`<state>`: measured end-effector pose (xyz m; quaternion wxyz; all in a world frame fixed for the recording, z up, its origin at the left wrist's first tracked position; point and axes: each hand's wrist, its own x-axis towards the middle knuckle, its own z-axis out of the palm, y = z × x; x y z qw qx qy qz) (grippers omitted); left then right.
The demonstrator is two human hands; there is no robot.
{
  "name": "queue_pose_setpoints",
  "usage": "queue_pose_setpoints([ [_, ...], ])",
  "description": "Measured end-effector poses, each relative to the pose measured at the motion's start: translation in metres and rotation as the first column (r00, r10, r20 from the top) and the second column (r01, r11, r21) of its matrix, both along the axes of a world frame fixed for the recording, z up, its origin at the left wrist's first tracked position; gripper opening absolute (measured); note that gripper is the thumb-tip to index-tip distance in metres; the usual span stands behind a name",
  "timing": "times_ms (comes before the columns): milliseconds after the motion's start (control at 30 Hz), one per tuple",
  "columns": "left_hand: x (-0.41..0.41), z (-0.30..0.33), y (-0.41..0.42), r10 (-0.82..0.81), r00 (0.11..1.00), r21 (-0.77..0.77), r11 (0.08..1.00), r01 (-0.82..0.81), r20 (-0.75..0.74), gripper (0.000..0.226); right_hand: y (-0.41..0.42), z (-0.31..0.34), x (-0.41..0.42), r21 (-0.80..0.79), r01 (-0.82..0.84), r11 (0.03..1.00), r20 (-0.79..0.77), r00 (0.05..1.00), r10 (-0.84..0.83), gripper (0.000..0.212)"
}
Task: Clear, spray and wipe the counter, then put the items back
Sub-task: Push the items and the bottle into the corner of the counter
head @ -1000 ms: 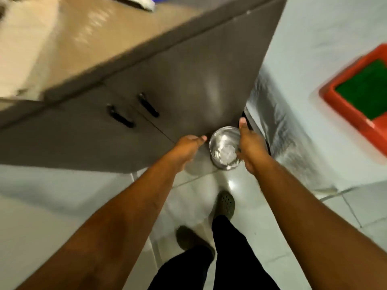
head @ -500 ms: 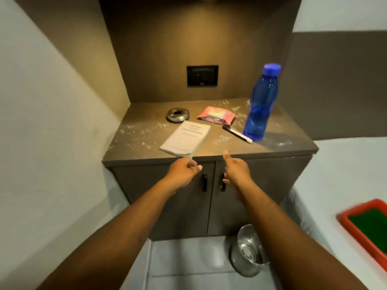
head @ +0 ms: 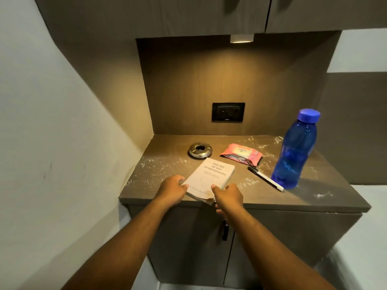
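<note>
Both hands (head: pixel 171 190) (head: pixel 228 196) now up from cabinet doors, fingers gripping one book (head: pixel 209 180); one bottle (head: pixel 295 151) beside.

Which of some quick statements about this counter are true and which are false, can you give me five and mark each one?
1. Both hands are at the near end of the book. True: the left hand and the right hand meet it at its near corners.
2. The blue bottle lies on its side. False: it stands upright with its cap on.
3. The marker pen lies between the book and the bottle. True.
4. The counter is already wiped clean. False: white specks are scattered over it.
5. The metal ashtray sits on top of the pink wipes packet. False: it sits on the counter, left of the packet.
</note>
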<state>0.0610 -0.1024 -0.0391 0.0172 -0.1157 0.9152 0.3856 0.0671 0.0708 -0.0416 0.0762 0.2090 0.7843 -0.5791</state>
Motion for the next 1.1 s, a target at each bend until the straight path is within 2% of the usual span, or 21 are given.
queue_pose_setpoints([
  [167,-0.033,-0.003,0.018,0.01,0.999,-0.16,0.987,-0.002,0.049,0.005,0.005,-0.014,-0.027,-0.027,-0.052,0.998,0.022,0.998,0.052,0.032],
  [233,-0.043,-0.002,0.026,0.077,0.994,-0.13,0.989,-0.066,0.081,0.013,0.009,-0.021,-0.031,-0.102,-0.052,0.993,0.032,0.998,0.055,0.037],
  [267,-0.048,0.001,0.028,0.119,0.986,-0.074,0.991,-0.111,0.115,0.015,0.011,-0.022,-0.032,-0.164,-0.04,0.986,0.032,0.998,0.046,0.041],
  [333,-0.055,0.007,0.028,0.163,0.965,0.135,0.972,-0.193,0.206,0.016,0.016,-0.016,-0.033,-0.273,-0.016,0.962,0.043,0.999,0.029,0.052],
  [400,-0.054,0.016,0.022,0.142,0.95,0.344,0.908,-0.237,0.279,0.014,0.024,-0.006,-0.03,-0.359,-0.006,0.933,0.055,0.998,0.027,0.061],
  [467,-0.048,0.025,0.012,0.136,0.951,0.452,0.855,-0.254,0.277,0.016,0.029,0.007,-0.028,-0.42,-0.026,0.907,0.008,0.999,0.033,0.065],
  [533,-0.047,0.034,-0.002,0.156,0.96,0.478,0.841,-0.252,0.231,0.016,0.022,0.022,-0.029,-0.41,-0.076,0.909,-0.097,0.995,0.039,0.061],
  [633,-0.057,0.043,-0.029,0.274,0.954,0.501,0.813,-0.296,0.119,0.016,-0.01,0.039,-0.048,-0.287,-0.185,0.94,-0.285,0.953,0.101,0.039],
  [700,-0.07,0.047,-0.051,0.382,0.923,0.508,0.787,-0.349,0.041,0.014,-0.041,0.046,-0.073,-0.176,-0.259,0.95,-0.347,0.919,0.186,0.027],
  [833,-0.099,0.045,-0.094,0.511,0.859,0.49,0.75,-0.445,-0.003,0.016,-0.106,0.047,-0.13,-0.09,-0.342,0.935,-0.281,0.91,0.305,0.012],
  [933,-0.119,0.033,-0.118,0.453,0.889,0.478,0.767,-0.427,0.066,0.015,-0.142,0.032,-0.155,0.063,-0.4,0.914,-0.25,0.881,0.402,0.013],
  [1000,-0.13,0.025,-0.128,0.385,0.921,0.315,0.868,-0.384,0.062,0.039,-0.156,0.018,-0.166,0.299,-0.424,0.855,-0.258,0.827,0.5,0.019],
  [1067,-0.136,0.019,-0.131,0.289,0.957,0.003,0.957,-0.289,0.022,0.05,-0.16,0.007,-0.174,0.511,-0.429,0.745,-0.243,0.759,0.604,0.02],
  [1100,-0.138,0.017,-0.132,0.226,0.974,-0.145,0.965,-0.221,0.018,0.048,-0.161,0.003,-0.178,0.575,-0.427,0.698,-0.226,0.736,0.638,0.021],
])
